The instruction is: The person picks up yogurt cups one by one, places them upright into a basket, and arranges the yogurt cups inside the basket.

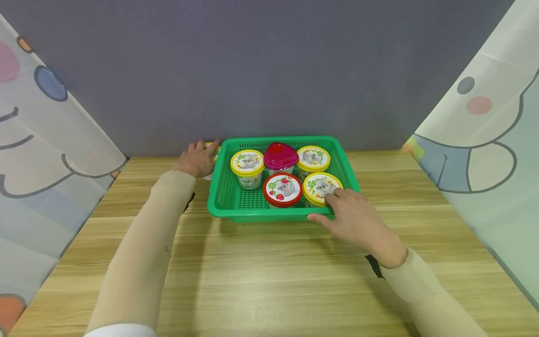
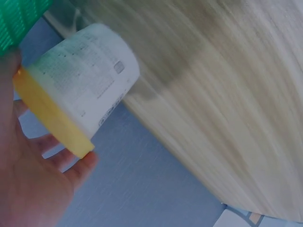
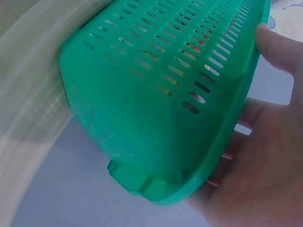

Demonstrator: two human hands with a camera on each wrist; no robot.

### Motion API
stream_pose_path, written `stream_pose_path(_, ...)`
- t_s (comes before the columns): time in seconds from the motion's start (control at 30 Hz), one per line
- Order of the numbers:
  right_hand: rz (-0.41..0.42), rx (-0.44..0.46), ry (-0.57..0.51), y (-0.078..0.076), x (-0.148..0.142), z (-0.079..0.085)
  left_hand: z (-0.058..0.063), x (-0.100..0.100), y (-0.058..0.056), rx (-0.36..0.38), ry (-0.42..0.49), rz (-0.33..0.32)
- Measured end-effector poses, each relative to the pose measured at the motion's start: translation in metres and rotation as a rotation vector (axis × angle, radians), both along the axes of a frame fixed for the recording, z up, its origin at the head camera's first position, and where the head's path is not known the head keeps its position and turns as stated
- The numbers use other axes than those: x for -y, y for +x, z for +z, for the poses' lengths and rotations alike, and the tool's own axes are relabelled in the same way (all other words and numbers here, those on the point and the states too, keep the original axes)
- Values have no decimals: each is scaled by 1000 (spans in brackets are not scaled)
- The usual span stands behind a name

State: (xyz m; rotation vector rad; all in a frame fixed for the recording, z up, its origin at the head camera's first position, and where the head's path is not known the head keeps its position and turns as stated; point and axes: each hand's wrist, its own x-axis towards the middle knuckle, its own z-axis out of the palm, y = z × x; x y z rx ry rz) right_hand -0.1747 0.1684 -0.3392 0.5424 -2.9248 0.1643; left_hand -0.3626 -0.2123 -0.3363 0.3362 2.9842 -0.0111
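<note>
At the far left, beside the basket, my left hand (image 1: pixel 197 159) holds a tub with a yellow lid (image 2: pixel 90 78). In the left wrist view its fingers and thumb go round the lid, and the white printed body points away from the palm. My right hand (image 1: pixel 355 217) is at the front right corner of the green plastic basket (image 1: pixel 269 212). Its thumb lies at the rim and its other fingers reach over it, with a fingertip by a yellow-lidded tub (image 1: pixel 316 182). The right wrist view shows the slotted basket wall close to that hand.
Inside the basket are also a red-lidded tub (image 1: pixel 282 189), a tub with a rounded magenta lid (image 1: pixel 280 157) and two more yellow-lidded tubs (image 1: pixel 247 161). The basket stands on a wood-grain table (image 1: pixel 252 281), near a grey back panel (image 1: pixel 269 70). Cartoon-printed sheets (image 1: pixel 492 117) flank the table.
</note>
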Motion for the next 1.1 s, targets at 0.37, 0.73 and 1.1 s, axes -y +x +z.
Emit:
stream_pose_path(0.37, 5, -8, 1, 0, -1, 0, 11, 3, 9, 50, 1, 13)
stream_pose_path(0.73, 0, 11, 2, 1, 1, 1, 9, 9, 16, 111, 28, 29)
stream_pose_path(1.1, 9, 16, -2, 0, -1, 1, 3, 14, 22, 56, 27, -9)
